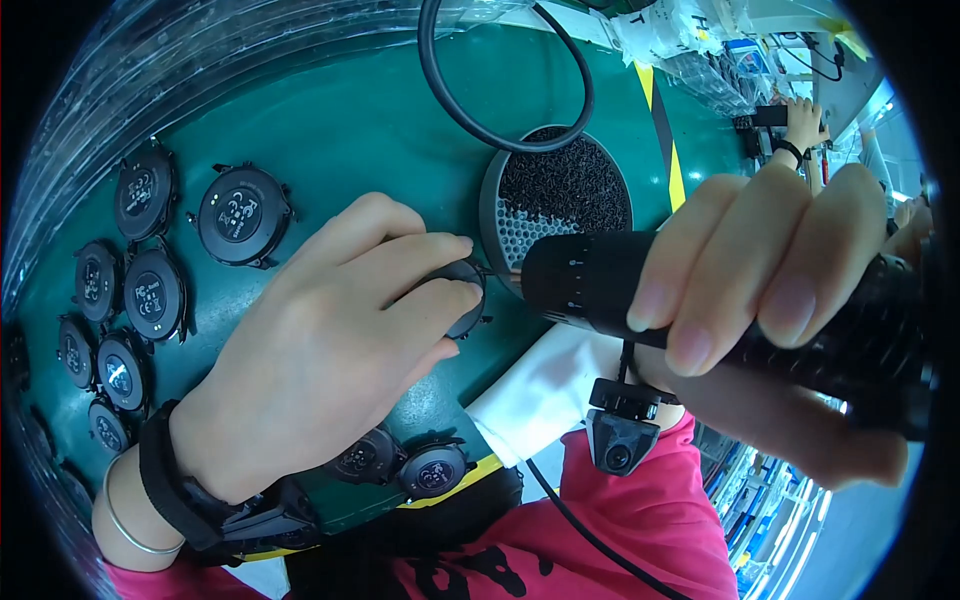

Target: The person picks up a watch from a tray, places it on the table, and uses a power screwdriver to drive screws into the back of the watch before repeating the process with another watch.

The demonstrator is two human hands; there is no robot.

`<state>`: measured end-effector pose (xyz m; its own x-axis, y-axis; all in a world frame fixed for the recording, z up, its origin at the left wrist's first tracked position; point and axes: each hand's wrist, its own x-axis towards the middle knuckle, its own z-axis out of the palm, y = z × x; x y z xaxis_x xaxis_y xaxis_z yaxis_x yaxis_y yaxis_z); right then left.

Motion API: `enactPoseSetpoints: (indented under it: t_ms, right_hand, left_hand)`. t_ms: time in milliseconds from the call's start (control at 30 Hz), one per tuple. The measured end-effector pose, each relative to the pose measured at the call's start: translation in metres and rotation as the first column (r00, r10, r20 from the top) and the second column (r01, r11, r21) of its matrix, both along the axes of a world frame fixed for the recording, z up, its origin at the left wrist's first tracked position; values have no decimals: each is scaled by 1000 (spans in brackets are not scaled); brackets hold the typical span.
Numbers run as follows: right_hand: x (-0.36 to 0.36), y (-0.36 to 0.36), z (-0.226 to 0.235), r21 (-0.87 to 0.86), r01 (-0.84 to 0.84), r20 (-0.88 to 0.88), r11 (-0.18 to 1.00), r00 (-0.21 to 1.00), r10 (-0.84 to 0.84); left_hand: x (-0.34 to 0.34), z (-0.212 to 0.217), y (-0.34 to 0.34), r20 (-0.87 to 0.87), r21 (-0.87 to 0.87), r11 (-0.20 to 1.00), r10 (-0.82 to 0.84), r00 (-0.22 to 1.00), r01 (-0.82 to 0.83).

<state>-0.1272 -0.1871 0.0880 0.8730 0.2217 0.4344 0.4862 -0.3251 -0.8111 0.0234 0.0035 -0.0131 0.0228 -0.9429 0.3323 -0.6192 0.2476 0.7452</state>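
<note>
The left hand's (335, 310) fingertips and thumb grip a round black watch case (470, 302) over the green tabletop (380, 120), while the right hand's (760, 280) fingers are wrapped around a thick black cylindrical screwdriver (590, 280), its thin tip at the case's edge, though whether they touch cannot be told. Just beyond the tool's nose sits a round grey perforated dish (520, 228) partly covered with tiny black screws (560, 180), with a folded white cloth (550, 385) on the near side. Farther left lie several more round black watch cases (243, 215), backs up.
</note>
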Motion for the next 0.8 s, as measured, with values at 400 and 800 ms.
enactPoseSetpoints:
  t_ms: [400,800]
  right_hand:
    - [25,9,0,-56,-129,-132,990,984,121]
    - [-9,2,-27,325,167,294,931,918,-267]
  left_hand:
    - [0,-2,1,20,-35,999,-6,1000,7]
    - [0,0,1,6,-1,1000,1,1000,-1]
